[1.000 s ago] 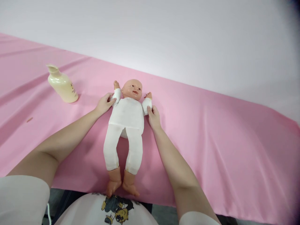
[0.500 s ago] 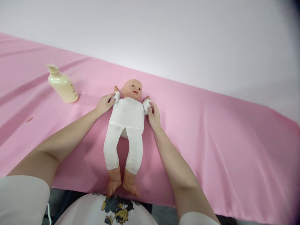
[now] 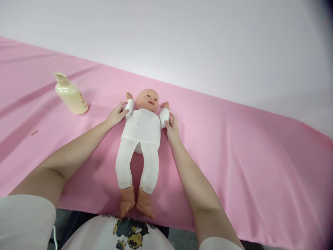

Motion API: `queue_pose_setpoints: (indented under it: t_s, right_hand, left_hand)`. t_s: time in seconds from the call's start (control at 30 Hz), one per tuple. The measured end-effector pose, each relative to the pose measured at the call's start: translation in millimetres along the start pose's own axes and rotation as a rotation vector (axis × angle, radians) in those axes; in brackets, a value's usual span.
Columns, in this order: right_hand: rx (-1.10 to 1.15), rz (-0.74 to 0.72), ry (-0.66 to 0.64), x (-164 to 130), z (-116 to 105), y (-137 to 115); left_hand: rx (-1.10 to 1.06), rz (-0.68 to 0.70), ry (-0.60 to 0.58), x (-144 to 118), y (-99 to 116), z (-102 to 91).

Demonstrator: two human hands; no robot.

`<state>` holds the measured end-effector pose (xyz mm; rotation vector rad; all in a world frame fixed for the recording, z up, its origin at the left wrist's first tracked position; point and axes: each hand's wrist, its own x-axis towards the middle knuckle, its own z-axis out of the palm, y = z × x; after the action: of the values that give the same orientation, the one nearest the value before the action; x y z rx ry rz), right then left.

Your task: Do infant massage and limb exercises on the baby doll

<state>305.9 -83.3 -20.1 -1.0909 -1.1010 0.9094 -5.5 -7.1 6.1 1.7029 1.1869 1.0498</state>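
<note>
1. Doll (image 3: 142, 139), dressed in a white bodysuit, is laid flat on its back on the pink cloth (image 3: 234, 146) that covers the desk, head pointing away from the person and bare feet at the near edge, just above the printed shirt (image 3: 125, 232)
2. Its upper arm on the person's left is grasped by the left hand (image 3: 116, 115): thumb and fingers are curled lightly round the white sleeve (image 3: 129, 105), just below the small bare fist
3. Its other arm is pinched by the right hand (image 3: 172, 127), fingertips closed on the other sleeve (image 3: 164, 116) near the shoulder
4. Both of the doll's arms are seen raised beside its head, and its legs lie straight and close together
5. A cream bottle (image 3: 70, 94) is stood upright on the cloth, well apart to the left, touched by neither hand
6. The step in hand is judged to be positioning or working of the doll's arms, with both limbs held at once
7. For the next move, an even and gentle grip on both sleeves would be called for, so that the soft body is not dragged sideways across the smooth, creased cloth
</note>
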Motion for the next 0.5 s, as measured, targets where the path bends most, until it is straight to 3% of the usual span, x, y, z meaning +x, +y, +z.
queue_pose_setpoints:
  t_s: [0.13, 0.23, 0.5]
  right_hand:
    - [0.218, 0.042, 0.011, 6.4, 1.0, -0.7]
    - [0.300, 0.084, 0.035, 9.1, 0.0, -2.3]
    - [0.402, 0.137, -0.026, 1.0, 1.4, -9.4]
  left_hand:
    - [-0.380, -0.006, -0.016, 5.3, -4.0, 2.4]
    - [-0.551, -0.010, -0.059, 4.7, -2.5, 1.5]
    - [-0.697, -0.043, -0.189, -0.3, 9.1, -0.4]
